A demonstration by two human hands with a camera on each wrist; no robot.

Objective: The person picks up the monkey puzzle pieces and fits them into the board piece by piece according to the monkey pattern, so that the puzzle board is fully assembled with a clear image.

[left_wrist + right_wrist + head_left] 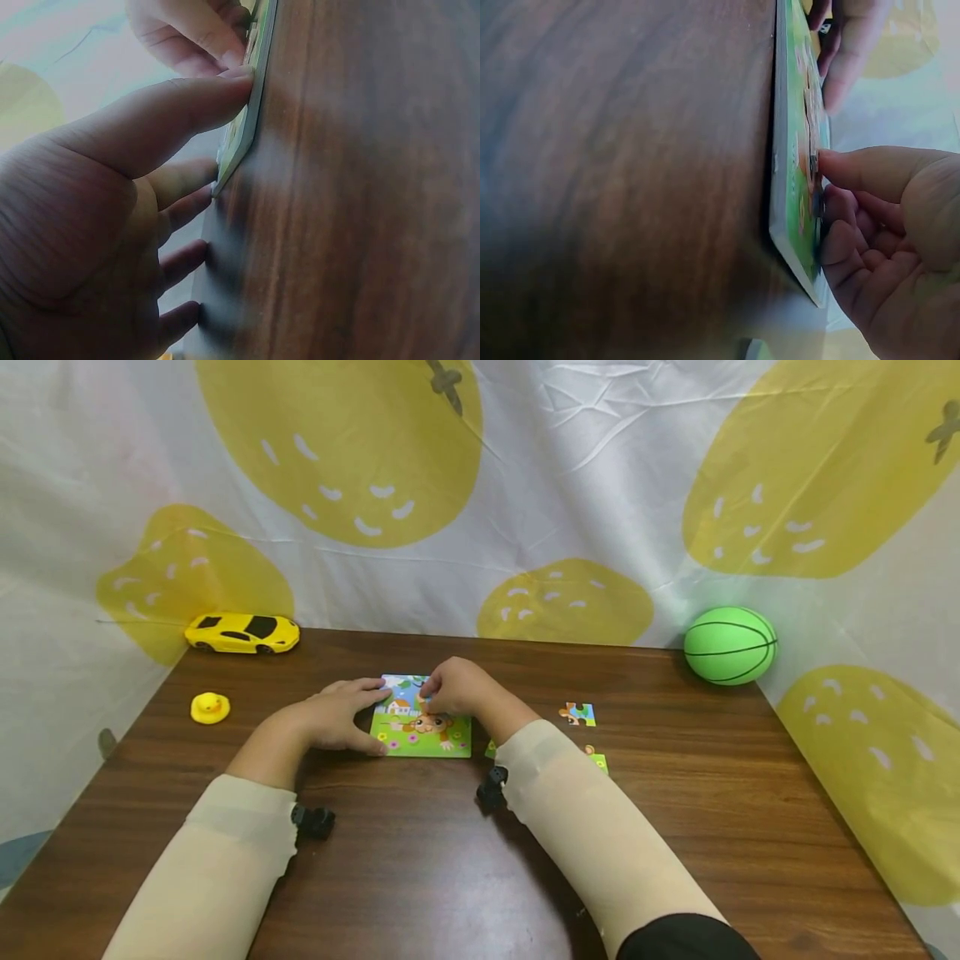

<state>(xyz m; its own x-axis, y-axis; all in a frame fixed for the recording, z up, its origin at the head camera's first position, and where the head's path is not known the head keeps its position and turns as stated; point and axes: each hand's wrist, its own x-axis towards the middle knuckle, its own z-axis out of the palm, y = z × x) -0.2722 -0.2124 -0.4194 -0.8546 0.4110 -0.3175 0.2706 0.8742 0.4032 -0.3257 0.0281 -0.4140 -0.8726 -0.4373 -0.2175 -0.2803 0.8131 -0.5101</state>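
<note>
A jigsaw puzzle board [420, 747] with a cartoon monkey, a small house and green grass lies flat on the table. My left hand [339, 717] spans its left side, thumb on the near left corner and fingertips by the far left edge; the left wrist view shows the thumb [217, 94] pressing the board's face, the fingers loosely extended. Over the middle of the picture, my right hand [459, 687] pinches a puzzle piece [814, 162] against the board, its fingers curled. The right hand mostly hides that piece in the head view.
Right of the board lie a loose puzzle piece [579, 714] and a green-edged piece [598, 761], partly hidden by the right sleeve. A yellow toy car [243, 633] and rubber duck [210, 707] stand at left, a green ball [731, 646] at far right. Fabric [585, 485] walls the table [390, 877].
</note>
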